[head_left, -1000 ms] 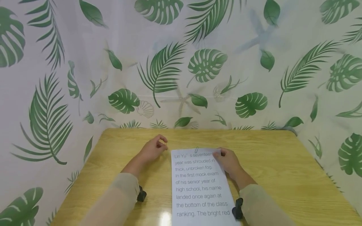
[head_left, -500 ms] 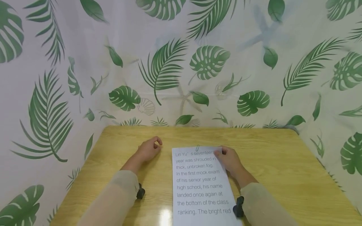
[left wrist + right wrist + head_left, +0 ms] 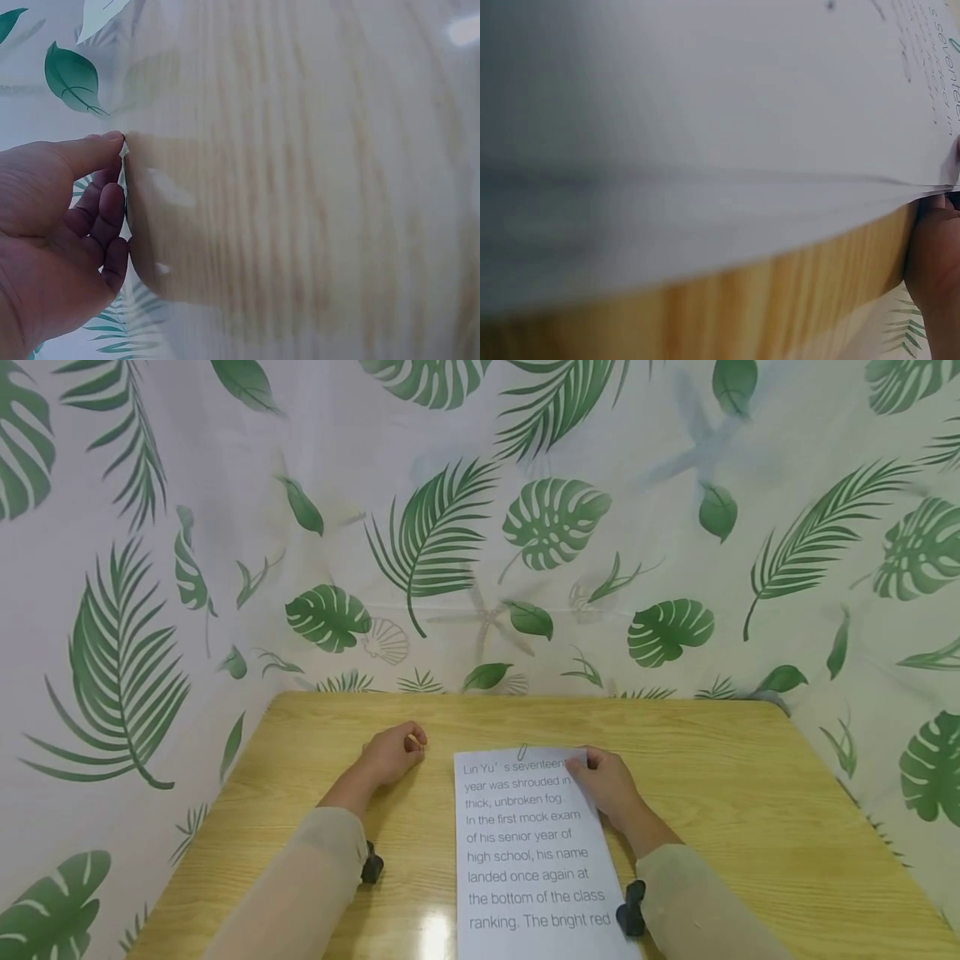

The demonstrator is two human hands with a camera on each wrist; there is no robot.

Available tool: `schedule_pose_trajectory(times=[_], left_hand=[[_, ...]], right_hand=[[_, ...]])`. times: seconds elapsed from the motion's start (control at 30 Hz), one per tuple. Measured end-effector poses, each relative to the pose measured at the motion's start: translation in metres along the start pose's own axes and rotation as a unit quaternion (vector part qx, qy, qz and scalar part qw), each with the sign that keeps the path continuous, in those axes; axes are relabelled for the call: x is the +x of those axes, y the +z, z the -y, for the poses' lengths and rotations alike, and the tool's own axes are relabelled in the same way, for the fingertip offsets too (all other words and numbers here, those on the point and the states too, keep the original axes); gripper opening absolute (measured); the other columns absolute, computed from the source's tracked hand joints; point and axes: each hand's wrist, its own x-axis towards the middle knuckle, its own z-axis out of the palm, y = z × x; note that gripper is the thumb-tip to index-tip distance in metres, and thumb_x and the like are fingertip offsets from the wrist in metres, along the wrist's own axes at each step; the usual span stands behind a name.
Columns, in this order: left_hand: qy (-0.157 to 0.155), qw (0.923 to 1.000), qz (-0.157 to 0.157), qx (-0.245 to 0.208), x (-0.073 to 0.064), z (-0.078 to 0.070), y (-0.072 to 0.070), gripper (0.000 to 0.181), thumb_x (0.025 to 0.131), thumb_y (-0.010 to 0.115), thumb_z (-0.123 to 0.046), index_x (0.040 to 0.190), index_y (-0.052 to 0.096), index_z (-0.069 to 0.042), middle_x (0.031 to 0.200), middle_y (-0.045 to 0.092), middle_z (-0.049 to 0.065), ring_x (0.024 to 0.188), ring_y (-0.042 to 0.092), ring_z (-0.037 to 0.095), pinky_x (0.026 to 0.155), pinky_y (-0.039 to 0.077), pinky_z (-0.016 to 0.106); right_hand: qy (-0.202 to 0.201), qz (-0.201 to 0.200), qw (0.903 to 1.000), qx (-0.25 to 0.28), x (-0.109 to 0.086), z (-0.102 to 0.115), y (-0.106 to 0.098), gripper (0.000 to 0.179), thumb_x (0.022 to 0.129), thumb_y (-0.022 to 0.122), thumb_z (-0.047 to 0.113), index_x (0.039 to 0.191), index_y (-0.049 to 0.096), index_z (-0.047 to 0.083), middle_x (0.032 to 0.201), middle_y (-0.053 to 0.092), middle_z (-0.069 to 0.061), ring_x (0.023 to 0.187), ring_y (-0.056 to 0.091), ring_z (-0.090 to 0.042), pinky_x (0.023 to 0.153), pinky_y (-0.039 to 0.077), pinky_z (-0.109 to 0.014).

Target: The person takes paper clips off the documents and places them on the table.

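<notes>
A printed sheet of paper (image 3: 536, 860) stands in front of the person at the middle of the wooden table (image 3: 720, 777), its top edge toward the far side and its lower end running out of the head view. The right hand (image 3: 609, 783) pinches the paper at its upper right corner, the thumb on the printed face and a finger underneath, as the right wrist view also shows. A paper clip (image 3: 522, 752) sits upright on the top edge near the middle, partly over the page and partly sticking out above it. The left hand (image 3: 392, 756) is to the left of the paper, apart from it and above the table, its fingers bent and the thumb reaching to the forefinger; whether anything small is between those tips cannot be told. Both arms wear pale sleeves (image 3: 315, 877), and a black device shows at each wrist, the left one (image 3: 372, 863) over the table and the right one (image 3: 632, 908) over the right edge of the paper. Behind the table hangs a white cloth (image 3: 450, 427) printed with green leaves
</notes>
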Motion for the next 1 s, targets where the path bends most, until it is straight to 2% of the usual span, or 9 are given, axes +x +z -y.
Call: schedule_pose_trajectory(times=[0.17, 0.4, 0.67, 0.87, 1.0], left_hand=[[-0.001, 1.0, 0.008, -0.004, 0.0002, 0.0007, -0.0018, 0.014, 0.097, 0.065, -0.025, 0.111, 0.063, -0.024, 0.105, 0.069, -0.003, 0.096, 0.062, 0.017, 0.096, 0.046, 0.044], [-0.007, 0.9995, 0.023, -0.021, -0.0018, -0.0001, -0.006, 0.016, 0.098, 0.065, -0.025, 0.113, 0.065, -0.02, 0.108, 0.068, 0.001, 0.101, 0.062, 0.019, 0.099, 0.047, 0.044], [0.0, 0.9995, 0.023, -0.019, -0.0027, -0.0003, -0.0069, 0.017, 0.099, 0.063, -0.026, 0.114, 0.067, -0.019, 0.109, 0.069, 0.002, 0.103, 0.062, 0.02, 0.098, 0.048, 0.044], [-0.008, 0.9985, 0.027, -0.047, -0.0048, -0.0019, -0.0089, 0.024, 0.103, 0.055, -0.029, 0.121, 0.064, -0.018, 0.12, 0.069, 0.007, 0.109, 0.063, 0.024, 0.097, 0.05, 0.044], [-0.009, 0.9977, 0.016, -0.065, -0.0064, -0.0047, -0.01, 0.027, 0.104, 0.05, -0.028, 0.124, 0.063, -0.015, 0.124, 0.067, 0.011, 0.108, 0.063, 0.026, 0.094, 0.052, 0.044]], right_hand=[[0.006, 0.002, 0.9999, 0.009, -0.0008, 0.0011, 0.0, 0.029, 0.101, 0.06, 0.028, 0.123, 0.068, 0.011, 0.111, 0.07, -0.011, 0.093, 0.064, -0.021, 0.081, 0.051, -0.028], [0.009, 0.001, 1.0, 0.001, -0.0001, 0.0019, -0.0001, 0.028, 0.101, 0.059, 0.03, 0.122, 0.068, 0.013, 0.11, 0.07, -0.009, 0.094, 0.063, -0.021, 0.082, 0.049, -0.028], [0.002, 0.001, 1.0, 0.001, -0.0002, 0.0016, 0.0002, 0.027, 0.101, 0.059, 0.029, 0.122, 0.068, 0.013, 0.111, 0.069, -0.009, 0.095, 0.062, -0.021, 0.083, 0.049, -0.029], [-0.003, -0.001, 1.0, -0.003, -0.0019, 0.0022, -0.0003, 0.027, 0.101, 0.059, 0.028, 0.121, 0.068, 0.012, 0.109, 0.069, -0.01, 0.094, 0.062, -0.021, 0.082, 0.049, -0.029], [-0.005, 0.0, 1.0, -0.002, -0.0024, 0.0018, -0.0008, 0.027, 0.101, 0.059, 0.028, 0.12, 0.069, 0.011, 0.108, 0.069, -0.01, 0.093, 0.062, -0.022, 0.082, 0.05, -0.029]])
